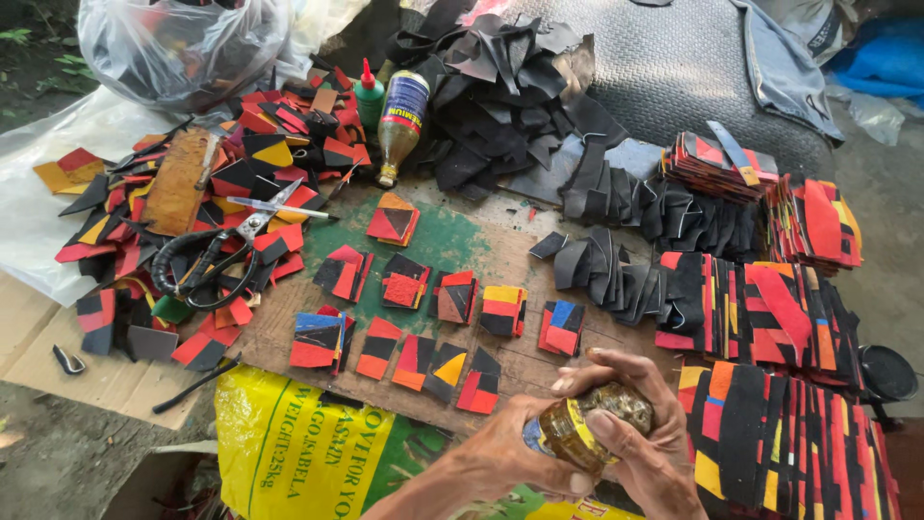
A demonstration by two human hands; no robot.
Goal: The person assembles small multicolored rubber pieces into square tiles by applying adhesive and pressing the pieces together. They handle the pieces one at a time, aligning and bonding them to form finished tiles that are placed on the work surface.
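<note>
- Left hand (500, 453): fingers wrapped around the body of a small glue-stained jar (577, 429), held low in the view, just in front of the wooden board (500, 366).
- Right hand (640, 424): fingers curled over the jar's top end; whether they grip a lid there cannot be told.
- Board: carries small stacks of red, black, orange and yellow patches (404, 284), set apart in two loose rows.
- Left of the board: scissors (226, 246) lying on a heap of similar pieces.
- Far edge: a bottle of brownish liquid (399, 120) lying beside a small green bottle (369, 96).
- Right: larger bundles of pieces (770, 318), packed edge to edge.
- Near edge: a yellow sack (298, 443) under the board.
</note>
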